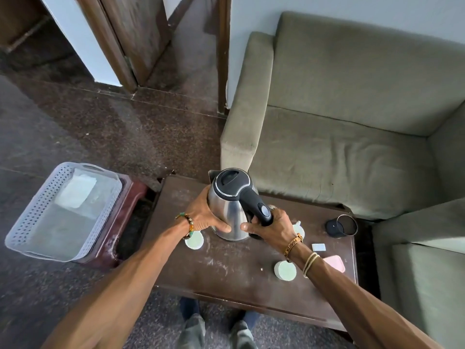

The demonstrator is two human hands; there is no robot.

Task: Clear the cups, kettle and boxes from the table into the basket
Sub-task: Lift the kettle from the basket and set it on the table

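A steel kettle [230,212] with a black lid and handle stands over the dark wooden table [226,278]. My left hand [205,215] presses its left side and my right hand [270,226] grips the base of its black handle. A pale green cup [194,240] sits just below my left wrist. A second cup [285,270] is near my right forearm, and a third [299,229] is partly hidden behind my right hand. A small white box [318,247] and a pink box [336,263] lie to the right. The white perforated basket [27,220] rests on a stool at left.
A black cylindrical holder [342,226] lies on its side at the table's far right. Green sofa seats [339,152] border the table behind and to the right. The basket holds a pale flat item [78,191]. My feet show below the table's near edge.
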